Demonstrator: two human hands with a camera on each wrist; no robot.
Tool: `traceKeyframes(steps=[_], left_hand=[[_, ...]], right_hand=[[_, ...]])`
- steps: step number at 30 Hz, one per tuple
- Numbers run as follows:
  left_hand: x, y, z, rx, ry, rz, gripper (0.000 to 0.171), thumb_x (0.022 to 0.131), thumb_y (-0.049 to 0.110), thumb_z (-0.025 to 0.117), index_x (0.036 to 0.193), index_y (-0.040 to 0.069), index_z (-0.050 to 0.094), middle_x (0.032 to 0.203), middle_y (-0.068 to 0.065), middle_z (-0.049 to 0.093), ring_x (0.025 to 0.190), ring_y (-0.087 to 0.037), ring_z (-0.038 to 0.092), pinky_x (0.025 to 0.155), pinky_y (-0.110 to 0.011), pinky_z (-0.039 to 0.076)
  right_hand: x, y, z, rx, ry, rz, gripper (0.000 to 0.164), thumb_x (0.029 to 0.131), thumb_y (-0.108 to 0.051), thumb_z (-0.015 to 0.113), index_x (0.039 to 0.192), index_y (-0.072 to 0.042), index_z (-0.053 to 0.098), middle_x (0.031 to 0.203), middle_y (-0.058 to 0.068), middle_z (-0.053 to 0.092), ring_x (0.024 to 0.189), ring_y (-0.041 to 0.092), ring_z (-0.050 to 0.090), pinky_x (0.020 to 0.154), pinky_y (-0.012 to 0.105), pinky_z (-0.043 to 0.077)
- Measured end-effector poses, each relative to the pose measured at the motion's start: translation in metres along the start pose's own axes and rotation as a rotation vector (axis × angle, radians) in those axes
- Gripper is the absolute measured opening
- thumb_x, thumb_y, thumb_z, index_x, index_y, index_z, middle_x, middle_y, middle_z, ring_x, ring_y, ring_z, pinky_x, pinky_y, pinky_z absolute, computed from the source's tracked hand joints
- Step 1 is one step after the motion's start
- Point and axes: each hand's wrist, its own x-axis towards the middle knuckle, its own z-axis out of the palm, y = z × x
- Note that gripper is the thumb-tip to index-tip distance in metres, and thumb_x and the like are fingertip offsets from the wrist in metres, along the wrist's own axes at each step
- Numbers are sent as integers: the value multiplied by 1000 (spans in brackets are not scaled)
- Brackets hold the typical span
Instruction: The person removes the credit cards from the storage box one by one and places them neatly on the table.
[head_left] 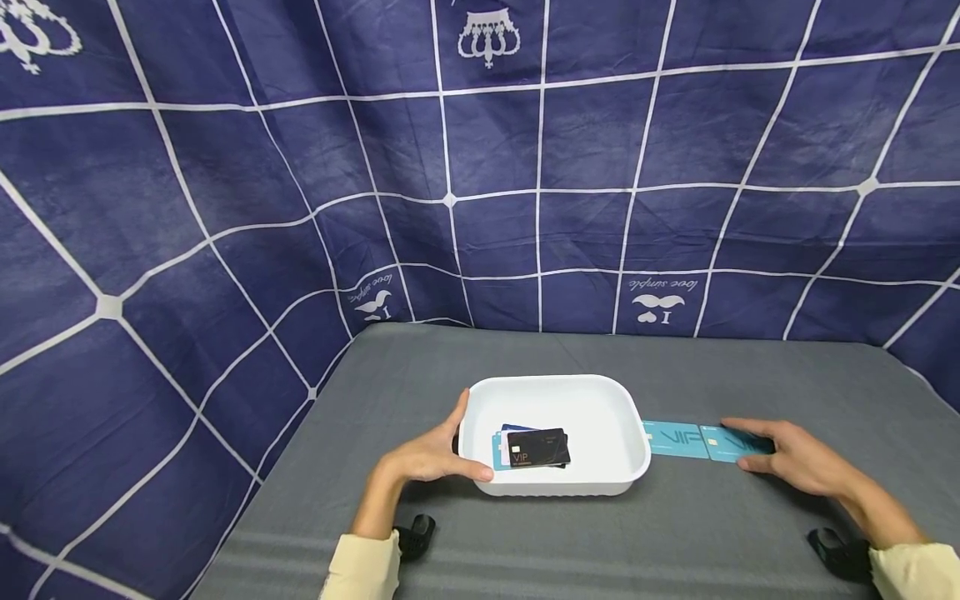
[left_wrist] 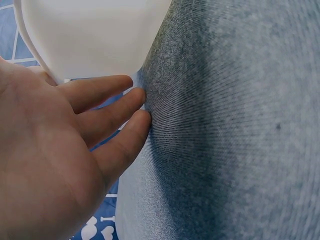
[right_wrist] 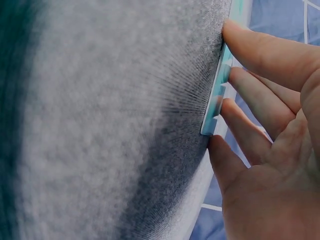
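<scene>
A white plastic tray [head_left: 570, 404] stands on the grey cloth. My left hand [head_left: 429, 450] holds its left end, with the thumb along the near corner and a finger at the far corner. In the left wrist view, three fingers [left_wrist: 115, 112] stretch below the tray's wall. Inside the tray lies an overlapping pile of cards, topped by a black VIP card [head_left: 538, 447]. Right of the tray, my right hand [head_left: 798, 454] grips a light-blue VIP card [head_left: 723, 444] by its long edges, flat on the cloth. Another light-blue card [head_left: 675, 439] lies between it and the tray.
The grey cloth-covered table [head_left: 375, 383] meets a blue, white-lined curtain [head_left: 487, 233] at its back and left. Black straps [head_left: 415, 537] sit at both wrists.
</scene>
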Motion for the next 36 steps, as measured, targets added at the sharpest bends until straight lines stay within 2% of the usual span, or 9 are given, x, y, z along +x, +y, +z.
traceKeyframes(steps=[3,7,9,16,27,29,32,34,36], left_hand=[[0,1,0,3,1,-5,135,69,34,90,158,10,-9,162,-19,3,144,-32,16,113,-52,17],[0,0,0,8,1,-8,135,69,36,90,158,10,-9,162,-19,2,144,-32,15,113,-52,17],[0,0,0,10,0,-8,136,69,36,90,158,10,-9,162,-19,2,144,-32,15,113,-52,17],[0,1,-1,-4,-10,5,136,69,36,90,157,9,-10,162,-20,2,144,-32,15,113,-52,16],[1,-1,0,7,-5,4,136,69,38,90,157,9,-10,162,-19,2,144,-32,15,113,-51,16],[1,-1,0,16,-3,5,136,69,39,90,157,9,-10,162,-18,1,144,-31,15,113,-51,17],[1,-1,0,21,-2,11,136,69,40,89,157,9,-10,163,-17,1,144,-30,15,113,-51,16],[1,-1,0,19,-3,15,136,69,40,89,157,9,-10,163,-16,1,144,-30,15,113,-51,16],[1,-1,0,15,-6,20,136,70,39,89,157,8,-10,163,-16,0,144,-30,15,113,-51,16]], right_hand=[[0,-1,0,-2,-17,26,53,80,-22,82,126,0,65,121,21,64,107,8,55,79,13,37],[2,-4,-2,4,-63,89,57,80,-24,82,128,2,64,123,25,62,111,33,57,79,19,41],[3,-5,-2,8,-70,110,59,80,-25,82,128,3,63,124,27,61,112,40,55,79,21,41],[3,-5,-1,2,-54,115,59,80,-25,82,129,2,63,126,26,60,112,35,55,79,17,38],[0,-5,-1,34,-15,85,56,80,-23,81,128,-1,63,124,23,62,109,10,52,80,13,34],[1,-7,-1,43,-21,98,57,80,-24,82,129,-1,63,125,23,61,110,15,53,80,13,35],[2,-12,-1,59,-30,131,60,81,-26,81,130,2,61,127,25,60,115,30,54,81,17,37],[5,-17,-2,76,-19,149,60,84,-25,79,131,6,58,128,28,58,118,42,52,88,28,41],[7,-24,-2,82,18,167,57,88,-24,76,131,8,57,129,29,57,120,48,49,91,43,42]])
